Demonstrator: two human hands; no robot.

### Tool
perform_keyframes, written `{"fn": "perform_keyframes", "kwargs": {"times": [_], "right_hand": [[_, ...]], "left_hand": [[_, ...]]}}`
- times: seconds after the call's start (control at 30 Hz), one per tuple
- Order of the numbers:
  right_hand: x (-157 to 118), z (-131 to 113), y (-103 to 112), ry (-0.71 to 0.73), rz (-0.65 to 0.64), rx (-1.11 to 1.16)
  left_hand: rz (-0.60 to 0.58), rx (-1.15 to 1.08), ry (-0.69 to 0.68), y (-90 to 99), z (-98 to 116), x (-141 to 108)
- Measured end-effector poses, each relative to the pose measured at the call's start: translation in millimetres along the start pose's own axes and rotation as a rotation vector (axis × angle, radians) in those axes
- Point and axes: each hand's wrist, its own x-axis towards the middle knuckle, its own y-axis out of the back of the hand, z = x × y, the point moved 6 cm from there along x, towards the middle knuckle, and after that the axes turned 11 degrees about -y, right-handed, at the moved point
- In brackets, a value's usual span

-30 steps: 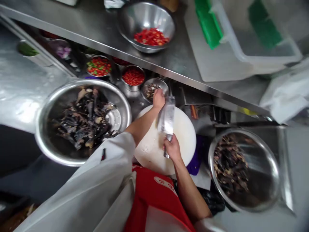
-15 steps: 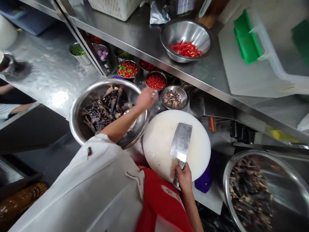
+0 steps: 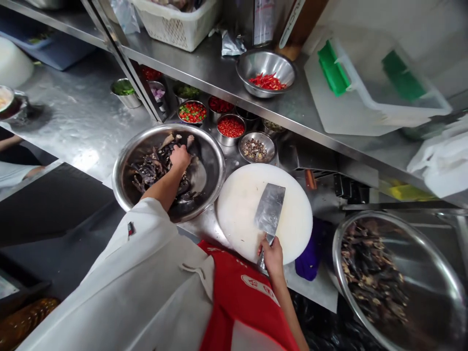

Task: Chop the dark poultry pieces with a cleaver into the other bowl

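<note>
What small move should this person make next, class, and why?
Probably the left grip should lift one of the dark pieces to the board: it is down among them in the left bowl, while the right grip holds the cleaver at the board.

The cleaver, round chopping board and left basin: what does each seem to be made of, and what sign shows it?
Cleaver: probably steel, by its dull gray, faintly and unevenly shiny face. Round chopping board: likely plastic, smooth matt white, no wood grain showing. Left basin: apparently stainless steel, polished, with bright highlights along its rim.
</note>
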Motion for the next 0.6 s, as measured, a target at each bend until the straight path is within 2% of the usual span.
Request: {"fn": "perform_keyframes", "kwargs": {"times": [0.1, 0.2, 0.3, 0.37, 0.4, 0.47, 0.53, 0.6], "right_hand": [[1.7, 4.1, 1.5, 0.03, 0.02, -0.005], [5.2, 8.9, 0.0, 0.016, -0.005, 0.039], [8.2, 12.1, -3.5, -0.013, -0.041, 0.105], [8.5, 11.5, -5.1, -0.015, -0.059, 0.137], [8.1, 10.5, -5.1, -0.015, -0.072, 0.155], [6.8, 7.6, -2.0, -0.027, -0.102, 0.193], [5.4, 3.7, 6.5, -0.048, -0.137, 0.219], [4.1, -1.6, 20.9, -0.05, -0.164, 0.192]], "left_hand": [[-0.008, -0.122, -0.157, 21.6, 28.5, 14.0], [0.008, -0.472, -0.205, 58.6, 50.7, 15.1], [0.005, -0.889, -0.137, 90.5, 68.6, -8.7], [-0.04, -1.082, -0.086, 93.1, 83.3, -36.1], [-0.072, -1.184, -0.064, 86.3, 92.1, -51.1], [-0.132, -1.391, 0.003, 56.1, 111.4, -81.0], [-0.165, -1.546, 0.127, 8.0, 131.1, -108.8], [-0.179, -1.605, 0.265, -47.2, 150.6, -133.8]]}}
